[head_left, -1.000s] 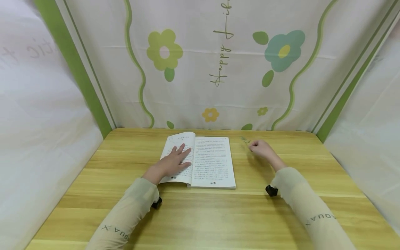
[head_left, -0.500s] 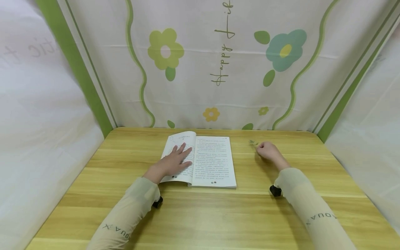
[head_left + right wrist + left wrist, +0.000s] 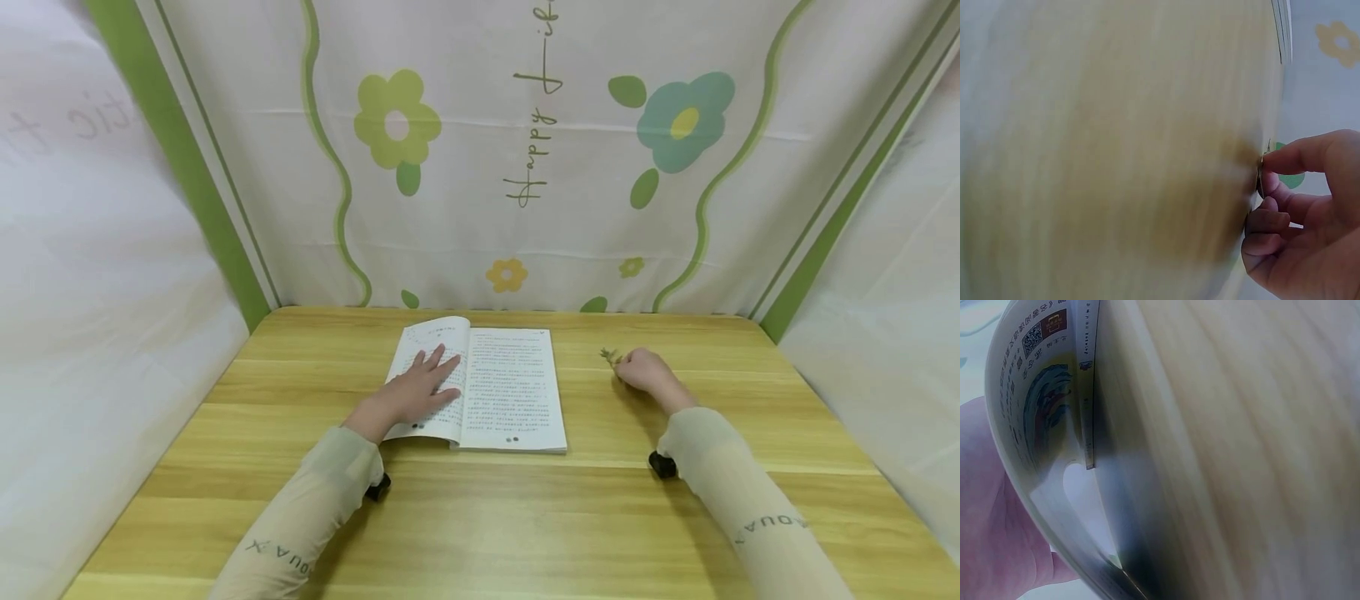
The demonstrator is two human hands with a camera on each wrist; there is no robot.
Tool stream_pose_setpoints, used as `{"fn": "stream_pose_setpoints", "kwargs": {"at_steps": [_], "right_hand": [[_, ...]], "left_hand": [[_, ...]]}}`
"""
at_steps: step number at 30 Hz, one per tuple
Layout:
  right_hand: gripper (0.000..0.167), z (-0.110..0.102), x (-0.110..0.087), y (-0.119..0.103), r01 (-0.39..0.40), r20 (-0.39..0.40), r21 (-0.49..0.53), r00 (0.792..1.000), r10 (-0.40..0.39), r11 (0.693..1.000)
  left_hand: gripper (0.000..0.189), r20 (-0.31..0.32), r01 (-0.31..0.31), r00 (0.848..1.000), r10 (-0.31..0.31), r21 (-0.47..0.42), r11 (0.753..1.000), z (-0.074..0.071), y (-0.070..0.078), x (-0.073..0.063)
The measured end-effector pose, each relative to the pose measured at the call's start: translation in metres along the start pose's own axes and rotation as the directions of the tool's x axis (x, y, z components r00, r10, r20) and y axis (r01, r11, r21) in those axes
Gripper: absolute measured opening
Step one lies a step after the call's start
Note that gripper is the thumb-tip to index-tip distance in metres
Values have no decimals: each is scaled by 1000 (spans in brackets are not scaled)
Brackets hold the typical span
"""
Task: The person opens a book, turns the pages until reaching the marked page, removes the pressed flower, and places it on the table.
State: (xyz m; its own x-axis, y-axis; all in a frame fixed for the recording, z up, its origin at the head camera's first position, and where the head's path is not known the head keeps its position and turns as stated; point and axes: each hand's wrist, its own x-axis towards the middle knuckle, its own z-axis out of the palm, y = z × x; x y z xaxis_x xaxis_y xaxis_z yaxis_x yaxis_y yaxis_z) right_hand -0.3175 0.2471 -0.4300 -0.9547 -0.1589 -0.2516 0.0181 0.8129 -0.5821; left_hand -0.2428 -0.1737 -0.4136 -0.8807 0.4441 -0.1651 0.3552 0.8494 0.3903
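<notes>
An open book (image 3: 513,387) with printed pages lies on the wooden table. My left hand (image 3: 414,390) rests with spread fingers on its left page, which curves up at the spine. In the left wrist view, the book's lifted cover (image 3: 1054,406) shows its coloured underside beside part of that hand. To the right of the book, my right hand (image 3: 647,371) pinches a small, thin, gold-green leafy sprig-shaped piece (image 3: 611,357) between thumb and forefinger, just over the table. The right wrist view shows this piece (image 3: 1260,175) edge-on, its kind unclear; the other fingers are curled.
The wooden table (image 3: 495,525) ends at a white fabric backdrop (image 3: 465,208) printed with flowers and lettering. White fabric walls stand at both sides. A small black device (image 3: 662,464) sits under the right wrist, another (image 3: 377,487) under the left.
My right hand has moved right, away from the book, and slightly towards me, carrying the sprig-shaped piece. The left hand stays on the page.
</notes>
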Motion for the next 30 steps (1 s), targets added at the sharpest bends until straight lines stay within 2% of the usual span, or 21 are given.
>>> {"fn": "stream_pose_setpoints", "kwargs": {"at_steps": [13,18,22,30], "right_hand": [[36,0,-2,-2,21,-24,-78,999,-23,997],[28,-2,0,-2,17,-46,-82,999,-21,996],[20,-6,-3,-7,44,-80,-88,995,-51,995],[30,-7,-9,-23,113,-124,-141,984,-131,984]], "left_hand": [[70,-11,1,1000,-1,-20,1000,0,1,-2],[69,-22,1,1000,-1,-7,1000,-1,2,0],[68,-21,5,1000,-4,7,1000,-3,3,0],[67,-60,33,998,-30,42,999,-7,-2,-1]]}}
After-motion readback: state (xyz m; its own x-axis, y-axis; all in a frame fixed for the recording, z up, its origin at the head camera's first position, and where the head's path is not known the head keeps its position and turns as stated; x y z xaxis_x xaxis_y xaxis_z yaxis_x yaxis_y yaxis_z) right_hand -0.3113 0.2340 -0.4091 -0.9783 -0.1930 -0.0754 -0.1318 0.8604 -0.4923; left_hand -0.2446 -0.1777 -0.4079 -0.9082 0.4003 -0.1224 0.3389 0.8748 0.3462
